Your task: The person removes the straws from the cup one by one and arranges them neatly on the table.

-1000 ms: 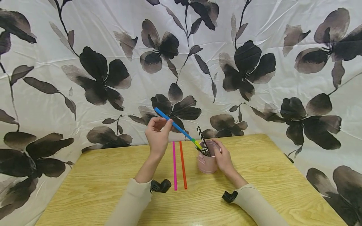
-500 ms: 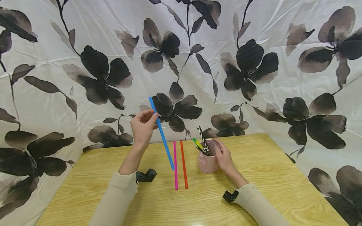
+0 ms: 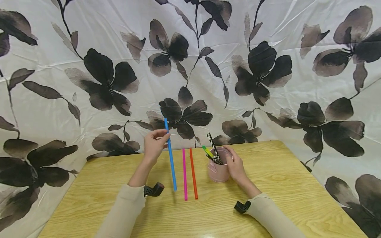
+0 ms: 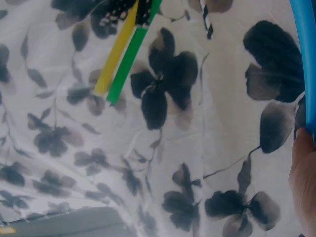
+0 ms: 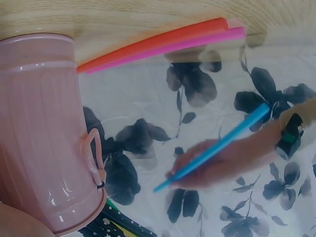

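My left hand (image 3: pixel 153 143) pinches a blue straw (image 3: pixel 171 162) near its upper end, between thumb and fingers. The straw slants steeply, its lower end close over the table and left of the magenta straw (image 3: pixel 185 175). Beside that one lies a red straw (image 3: pixel 193 173), roughly parallel. My right hand (image 3: pixel 237 165) grips the right side of a small pink metal bucket (image 3: pixel 218 174), thumb at the rim. Black straws with white patterning (image 3: pixel 212 142) stand in the bucket, along with a yellow straw (image 4: pixel 116 57) and a green straw (image 4: pixel 126 69). In the right wrist view the bucket's handle (image 5: pixel 96 153) shows.
The wooden table (image 3: pixel 268 185) spreads out under both hands. Behind it hangs a white cloth (image 3: pixel 220 19) printed with dark flowers. Each wrist wears a small black camera, such as the left camera (image 3: pixel 154 189).
The blue straw has come away from the bucket, swung leftward to near upright and then lowered toward the table with my left hand. My right hand stays on the bucket.
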A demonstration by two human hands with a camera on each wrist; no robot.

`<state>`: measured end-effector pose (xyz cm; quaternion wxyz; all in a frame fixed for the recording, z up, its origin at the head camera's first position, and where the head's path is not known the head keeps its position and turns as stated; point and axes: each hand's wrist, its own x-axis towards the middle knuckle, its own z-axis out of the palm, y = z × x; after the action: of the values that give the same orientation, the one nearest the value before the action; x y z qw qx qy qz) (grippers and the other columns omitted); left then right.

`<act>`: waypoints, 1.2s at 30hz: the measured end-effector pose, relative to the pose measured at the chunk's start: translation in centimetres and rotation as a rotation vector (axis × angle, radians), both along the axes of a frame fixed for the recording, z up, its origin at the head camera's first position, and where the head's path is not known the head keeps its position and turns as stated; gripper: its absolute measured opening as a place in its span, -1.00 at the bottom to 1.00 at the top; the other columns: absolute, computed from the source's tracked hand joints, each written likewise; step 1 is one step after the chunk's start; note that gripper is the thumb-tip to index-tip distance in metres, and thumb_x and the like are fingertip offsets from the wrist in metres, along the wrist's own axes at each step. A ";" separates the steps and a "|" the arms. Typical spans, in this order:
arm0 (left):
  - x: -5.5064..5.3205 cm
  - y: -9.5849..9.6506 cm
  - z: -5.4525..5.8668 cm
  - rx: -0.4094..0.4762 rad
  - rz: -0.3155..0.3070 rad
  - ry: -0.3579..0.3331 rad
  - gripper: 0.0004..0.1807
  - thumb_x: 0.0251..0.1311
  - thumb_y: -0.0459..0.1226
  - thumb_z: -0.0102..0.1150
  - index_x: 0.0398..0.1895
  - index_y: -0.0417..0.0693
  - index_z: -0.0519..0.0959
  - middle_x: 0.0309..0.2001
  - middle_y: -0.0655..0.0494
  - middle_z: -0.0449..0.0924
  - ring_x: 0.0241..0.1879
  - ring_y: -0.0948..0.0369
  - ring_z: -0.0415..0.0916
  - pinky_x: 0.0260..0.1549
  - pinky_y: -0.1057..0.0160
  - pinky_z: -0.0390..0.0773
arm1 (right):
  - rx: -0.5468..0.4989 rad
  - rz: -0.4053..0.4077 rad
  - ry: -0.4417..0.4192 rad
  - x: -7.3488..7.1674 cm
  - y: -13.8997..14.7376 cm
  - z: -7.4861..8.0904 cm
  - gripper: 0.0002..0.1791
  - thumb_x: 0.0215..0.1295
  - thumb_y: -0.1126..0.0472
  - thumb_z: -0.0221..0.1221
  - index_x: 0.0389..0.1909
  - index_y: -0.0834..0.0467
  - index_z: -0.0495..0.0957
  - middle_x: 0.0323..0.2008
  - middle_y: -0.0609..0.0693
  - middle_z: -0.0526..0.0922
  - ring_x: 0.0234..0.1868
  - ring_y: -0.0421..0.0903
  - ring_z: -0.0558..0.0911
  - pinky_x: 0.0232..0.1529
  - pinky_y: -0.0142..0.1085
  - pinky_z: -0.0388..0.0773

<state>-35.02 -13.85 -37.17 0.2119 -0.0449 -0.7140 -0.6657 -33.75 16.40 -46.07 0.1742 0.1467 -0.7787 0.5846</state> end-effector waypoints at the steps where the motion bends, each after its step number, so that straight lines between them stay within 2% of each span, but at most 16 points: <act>1: -0.1 0.0 -0.4 -0.007 0.000 -0.018 -0.73 0.00 -0.27 0.25 -0.22 -0.23 0.56 -0.34 -0.09 0.51 -0.46 0.17 0.52 -0.53 0.13 0.57 | 0.001 -0.001 0.000 -0.3 0.1 -0.4 -0.64 0.33 0.26 -0.14 0.11 0.00 0.36 0.02 0.04 0.47 0.05 -0.05 0.41 0.00 -0.09 0.35; 3: -0.5 -0.2 -1.4 -0.013 -0.004 -0.052 -0.72 0.00 -0.26 0.25 -0.21 -0.22 0.56 -0.34 -0.07 0.51 -0.45 0.17 0.51 -0.51 0.12 0.57 | 0.004 -0.006 0.005 -1.0 0.3 -1.3 -0.65 0.33 0.23 -0.14 0.11 -0.04 0.37 0.01 -0.02 0.47 0.03 -0.09 0.42 -0.01 -0.11 0.36; 7: -1.5 -0.4 -3.7 -0.030 -0.001 -0.084 -0.71 -0.01 -0.24 0.25 -0.23 -0.22 0.57 -0.36 -0.11 0.51 -0.46 0.15 0.50 -0.50 0.06 0.56 | 0.008 -0.012 0.020 -1.0 0.3 -1.5 -0.65 0.33 0.20 -0.13 0.10 -0.08 0.37 0.02 -0.05 0.47 0.04 -0.12 0.42 -0.01 -0.14 0.37; 11: -4.2 -1.7 -8.1 -0.040 -0.037 -0.098 -0.65 -0.05 -0.17 0.29 -0.22 -0.19 0.58 -0.37 -0.03 0.53 -0.49 0.20 0.51 -0.63 0.13 0.56 | 0.012 -0.010 0.018 -1.0 0.3 -1.5 -0.64 0.32 0.20 -0.13 0.10 -0.09 0.36 0.03 -0.05 0.46 0.04 -0.12 0.41 -0.01 -0.14 0.37; 12: -4.6 -1.9 -8.8 -0.042 -0.047 -0.122 -0.62 -0.07 -0.14 0.30 -0.20 -0.17 0.58 -0.38 0.01 0.54 -0.50 0.22 0.51 -0.63 0.14 0.56 | 0.013 -0.009 0.013 -1.0 0.3 -1.4 -0.65 0.33 0.19 -0.13 0.11 -0.09 0.36 0.03 -0.05 0.46 0.05 -0.12 0.41 0.00 -0.14 0.36; 14: -4.8 -2.0 -9.6 -0.045 -0.065 -0.151 -0.60 -0.06 -0.14 0.30 -0.19 -0.21 0.57 -0.39 0.01 0.55 -0.52 0.20 0.52 -0.63 0.12 0.56 | 0.016 -0.011 0.000 -1.0 0.4 -1.4 -0.65 0.33 0.20 -0.13 0.11 -0.09 0.36 0.03 -0.05 0.46 0.05 -0.12 0.41 0.00 -0.14 0.36; 15: -4.7 -2.0 -9.7 -0.040 -0.076 -0.159 -0.61 -0.06 -0.16 0.29 -0.19 -0.22 0.57 -0.40 0.01 0.55 -0.53 0.19 0.52 -0.63 0.13 0.56 | 0.018 -0.013 -0.009 -0.9 0.4 -1.3 -0.65 0.33 0.20 -0.13 0.11 -0.09 0.35 0.03 -0.05 0.45 0.05 -0.11 0.40 0.00 -0.14 0.36; 17: -3.8 -1.4 -8.9 -0.056 -0.065 -0.193 -0.65 -0.03 -0.20 0.28 -0.21 -0.24 0.56 -0.41 -0.02 0.55 -0.53 0.17 0.53 -0.56 0.05 0.56 | 0.011 -0.011 -0.017 -0.7 0.3 -0.9 -0.65 0.33 0.22 -0.12 0.11 -0.07 0.36 0.03 -0.02 0.46 0.05 -0.08 0.40 0.00 -0.11 0.35; 19: -3.1 -1.0 -8.5 -0.049 -0.061 -0.193 -0.75 -0.01 -0.30 0.24 -0.24 -0.26 0.57 -0.43 -0.05 0.55 -0.55 0.14 0.53 -0.53 -0.02 0.54 | 0.011 -0.005 -0.015 0.0 0.1 -0.2 -0.64 0.33 0.27 -0.13 0.12 0.01 0.35 0.04 0.06 0.45 0.06 -0.02 0.40 0.00 -0.07 0.35; 22: -2.6 -0.6 -8.1 -0.051 -0.041 -0.249 -0.82 0.01 -0.32 0.23 -0.29 -0.19 0.60 -0.43 -0.04 0.55 -0.55 0.17 0.53 -0.41 -0.13 0.49 | 0.009 -0.002 -0.013 0.9 -0.2 1.0 -0.63 0.31 0.32 -0.13 0.12 0.08 0.35 0.04 0.13 0.44 0.06 0.02 0.40 0.00 -0.05 0.34; 26: -2.5 -0.4 -8.4 -0.051 -0.042 -0.314 -0.80 0.03 -0.32 0.21 -0.26 -0.21 0.60 -0.38 -0.06 0.56 -0.52 0.18 0.53 -0.34 -0.13 0.48 | 0.019 -0.004 -0.016 1.6 -0.4 1.7 -0.62 0.31 0.34 -0.16 0.13 0.12 0.33 0.05 0.17 0.42 0.06 0.04 0.40 0.00 -0.06 0.35; 29: -2.8 -0.4 -8.8 -0.063 -0.046 -0.332 -0.76 0.04 -0.33 0.20 -0.21 -0.25 0.58 -0.35 -0.08 0.55 -0.51 0.17 0.53 -0.36 -0.10 0.50 | 0.017 0.001 -0.013 1.4 -0.3 1.4 -0.61 0.30 0.35 -0.16 0.14 0.14 0.32 0.05 0.17 0.42 0.05 0.05 0.40 -0.02 -0.04 0.35; 36: -3.6 -0.6 -10.3 -0.104 -0.084 -0.395 -0.68 -0.03 -0.38 0.22 -0.15 -0.31 0.54 -0.38 -0.08 0.54 -0.55 0.17 0.53 -0.43 -0.01 0.54 | 0.017 -0.006 -0.014 -0.5 0.3 -0.9 -0.63 0.33 0.26 -0.13 0.12 -0.04 0.35 0.03 0.00 0.46 0.03 -0.07 0.43 -0.04 -0.11 0.39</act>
<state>-38.66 -14.41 -47.43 0.0375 0.0458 -0.7727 -0.6321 -34.28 16.69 -46.97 0.1691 0.1417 -0.7854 0.5784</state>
